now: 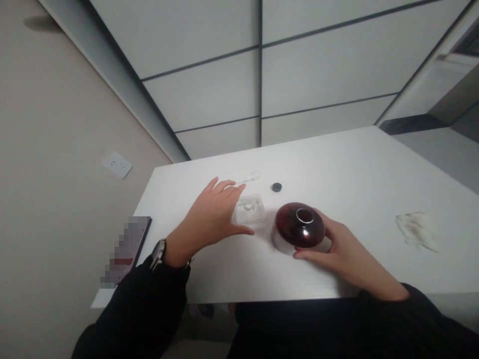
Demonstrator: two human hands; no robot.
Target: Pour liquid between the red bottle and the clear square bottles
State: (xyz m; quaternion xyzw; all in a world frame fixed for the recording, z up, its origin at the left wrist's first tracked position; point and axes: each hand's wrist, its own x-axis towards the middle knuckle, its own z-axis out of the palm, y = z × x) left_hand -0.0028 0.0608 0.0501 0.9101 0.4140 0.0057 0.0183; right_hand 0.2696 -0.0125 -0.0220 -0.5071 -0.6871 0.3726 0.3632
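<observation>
My right hand (346, 244) is wrapped round the side of a dark red, glossy bottle (290, 227) with a round open mouth and a pale lower part. The bottle stands upright on the white table. My left hand (215, 212) has its fingers and thumb spread around the left side of a small, clear, square-sided bottle (254, 215) with a round neck. Whether the fingers touch it I cannot tell. Behind the two bottles lies a small dark cap (277, 187). A clear, thin object with a broad end (253, 176), perhaps plastic, lies beyond my left fingertips.
A crumpled, stained tissue (417, 230) lies on the right of the white table (232, 269). At the left edge is a flat, dark-edged object (129, 249), its face blurred out. Pale panelled doors (209, 85) stand behind the table, and a wall socket (117, 164) is on the left.
</observation>
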